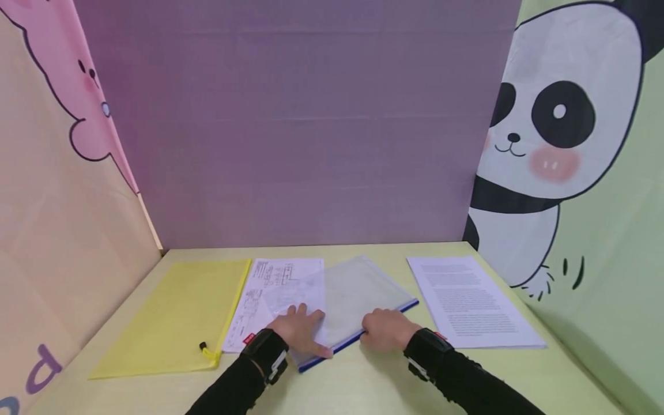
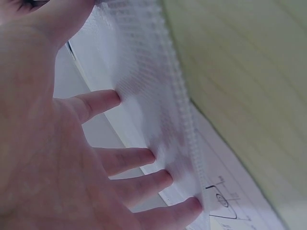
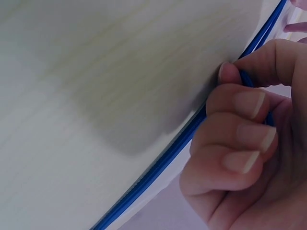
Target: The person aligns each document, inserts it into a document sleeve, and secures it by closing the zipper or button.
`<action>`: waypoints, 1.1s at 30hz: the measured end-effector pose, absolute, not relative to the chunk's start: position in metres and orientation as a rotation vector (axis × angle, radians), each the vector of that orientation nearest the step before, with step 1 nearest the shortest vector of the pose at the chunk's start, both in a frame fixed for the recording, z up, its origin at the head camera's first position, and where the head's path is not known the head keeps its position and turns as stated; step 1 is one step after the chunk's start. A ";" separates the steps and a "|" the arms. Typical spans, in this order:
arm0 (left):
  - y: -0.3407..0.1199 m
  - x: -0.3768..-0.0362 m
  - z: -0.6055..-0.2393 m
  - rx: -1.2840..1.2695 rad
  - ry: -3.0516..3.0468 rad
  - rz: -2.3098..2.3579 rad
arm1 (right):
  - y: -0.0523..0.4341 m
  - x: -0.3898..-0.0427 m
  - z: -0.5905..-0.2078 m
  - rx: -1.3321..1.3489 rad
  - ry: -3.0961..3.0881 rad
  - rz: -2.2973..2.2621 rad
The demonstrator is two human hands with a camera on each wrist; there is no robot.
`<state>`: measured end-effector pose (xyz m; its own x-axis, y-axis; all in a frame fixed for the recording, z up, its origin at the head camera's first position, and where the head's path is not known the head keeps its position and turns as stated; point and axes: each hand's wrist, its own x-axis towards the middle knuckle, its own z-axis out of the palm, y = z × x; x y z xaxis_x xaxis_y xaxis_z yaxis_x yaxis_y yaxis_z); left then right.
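A translucent zip document pouch with a blue zipper edge lies slantwise at the table's middle. My left hand rests on its lower left part, fingers spread and fairly straight, the thumb at the blue edge. In the left wrist view the fingertips press on the mesh-textured pouch. With thumb and forefinger my right hand pinches the blue zipper edge about midway along; its other fingers are curled. The zipper's slider does not show, and the hand covers part of the edge.
Under the pouch's left part lies a white sheet with writing and drawings. A yellow zip pouch with a dark-tipped pull is at the left. Printed papers lie at the right. A purple panel stands behind the table.
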<state>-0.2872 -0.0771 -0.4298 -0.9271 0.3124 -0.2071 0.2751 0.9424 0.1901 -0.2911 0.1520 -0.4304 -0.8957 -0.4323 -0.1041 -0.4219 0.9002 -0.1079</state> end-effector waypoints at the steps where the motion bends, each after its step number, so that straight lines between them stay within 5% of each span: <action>1: -0.077 -0.287 -0.430 0.436 2.863 0.230 | 0.153 -0.291 -0.430 -0.661 2.943 -0.127; 33: -0.076 -0.281 -0.424 0.467 2.887 0.200 | 0.185 -0.304 -0.430 -0.575 3.000 -0.199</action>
